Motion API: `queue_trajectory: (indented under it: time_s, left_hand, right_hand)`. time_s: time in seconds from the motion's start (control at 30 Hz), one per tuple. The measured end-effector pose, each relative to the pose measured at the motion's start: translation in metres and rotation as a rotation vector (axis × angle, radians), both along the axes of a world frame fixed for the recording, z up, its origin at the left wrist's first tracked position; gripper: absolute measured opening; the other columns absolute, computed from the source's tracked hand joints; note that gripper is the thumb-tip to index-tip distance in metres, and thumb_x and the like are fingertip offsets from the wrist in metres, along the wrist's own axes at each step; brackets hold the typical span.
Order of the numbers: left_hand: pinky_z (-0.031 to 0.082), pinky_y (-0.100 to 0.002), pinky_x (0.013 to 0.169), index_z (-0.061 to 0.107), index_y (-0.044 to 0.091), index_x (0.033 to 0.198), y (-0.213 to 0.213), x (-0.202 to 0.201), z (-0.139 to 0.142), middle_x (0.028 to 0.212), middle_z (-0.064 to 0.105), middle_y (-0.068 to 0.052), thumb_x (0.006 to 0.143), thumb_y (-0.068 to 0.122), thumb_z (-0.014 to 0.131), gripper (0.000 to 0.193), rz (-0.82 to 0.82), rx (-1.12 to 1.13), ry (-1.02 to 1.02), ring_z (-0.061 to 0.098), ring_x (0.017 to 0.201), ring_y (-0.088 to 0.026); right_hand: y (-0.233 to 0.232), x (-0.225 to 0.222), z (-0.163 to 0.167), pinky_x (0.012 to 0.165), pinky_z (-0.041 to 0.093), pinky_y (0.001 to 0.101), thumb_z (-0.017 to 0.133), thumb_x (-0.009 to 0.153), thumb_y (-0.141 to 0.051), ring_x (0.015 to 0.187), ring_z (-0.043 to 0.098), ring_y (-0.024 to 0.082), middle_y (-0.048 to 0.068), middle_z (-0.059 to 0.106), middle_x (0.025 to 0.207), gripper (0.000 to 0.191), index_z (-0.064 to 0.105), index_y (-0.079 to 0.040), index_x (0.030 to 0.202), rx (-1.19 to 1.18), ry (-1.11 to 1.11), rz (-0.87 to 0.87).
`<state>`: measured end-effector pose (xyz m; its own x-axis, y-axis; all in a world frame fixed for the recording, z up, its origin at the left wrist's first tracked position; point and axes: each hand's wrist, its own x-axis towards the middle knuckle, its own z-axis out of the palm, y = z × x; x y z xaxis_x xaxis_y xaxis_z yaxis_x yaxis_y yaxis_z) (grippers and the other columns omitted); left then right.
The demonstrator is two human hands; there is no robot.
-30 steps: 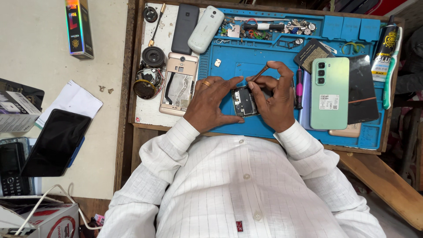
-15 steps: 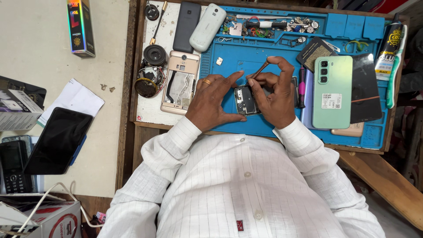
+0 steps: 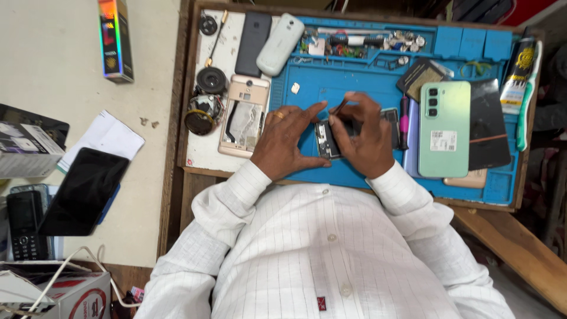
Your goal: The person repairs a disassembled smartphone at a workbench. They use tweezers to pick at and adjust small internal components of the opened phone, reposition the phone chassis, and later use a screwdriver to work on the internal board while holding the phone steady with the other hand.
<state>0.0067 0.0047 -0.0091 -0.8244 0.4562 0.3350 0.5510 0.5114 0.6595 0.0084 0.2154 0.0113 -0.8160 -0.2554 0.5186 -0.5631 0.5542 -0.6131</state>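
Near the middle of the frame, both hands meet over an opened phone [image 3: 326, 139] lying on the blue work mat [image 3: 331, 82]. The left hand [image 3: 283, 142] presses against the phone's left edge, thumb stretched along its top, a ring on one finger. The right hand [image 3: 366, 139] covers the phone's right half, so most of it is hidden; its fingers pinch a thin dark tool [image 3: 340, 106] narrowly, tip angled down toward the phone.

Just left of the left hand lies a gold phone shell [image 3: 243, 115], back open, and beside it a round coil part [image 3: 201, 113] on the white strip of the tray. Above these, in the upper middle, sit a dark phone [image 3: 253, 42] and a pale grey handset [image 3: 280, 44]. Right of the right hand, a green phone [image 3: 444, 129] rests face down, overlapping a black panel [image 3: 489, 124]. A tube [image 3: 517, 71] lies at the tray's far right edge. Small parts fill the trough [image 3: 360, 42] along the top.

At lower left of the frame, off the tray, lie a black phone [image 3: 82, 190] and a keypad phone [image 3: 23, 224]; a shiny box [image 3: 116, 39] lies at upper left.
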Motion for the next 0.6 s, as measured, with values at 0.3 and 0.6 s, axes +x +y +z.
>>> queue_trajectory:
  time_s: [0.3,0.6]
  left_hand:
    - [0.039,-0.046,0.103,0.044,0.02,0.153,0.0009,0.0005,0.0107,0.12,0.069,-0.003,0.058,0.055,0.094,0.112,0.016,-0.006,-0.069,0.057,0.118,-0.029]
    - [0.038,-0.045,0.101,0.044,0.019,0.153,0.0015,0.0014,0.0073,0.123,0.068,-0.003,0.059,0.057,0.093,0.112,0.014,-0.035,-0.01,0.057,0.119,-0.028]
  right_hand:
    - [-0.0055,-0.0016,0.001,0.067,0.061,0.0345,0.082,0.093,-0.003,0.082,0.078,0.025,0.012,0.075,0.091,0.061,0.041,-0.009,0.138,0.073,0.104,-0.093]
    - [-0.0057,-0.0017,-0.0028,0.069,0.063,0.0338,0.079,0.092,-0.001,0.084,0.079,0.026,0.015,0.076,0.094,0.059,0.041,-0.009,0.137,0.018,0.051,-0.073]
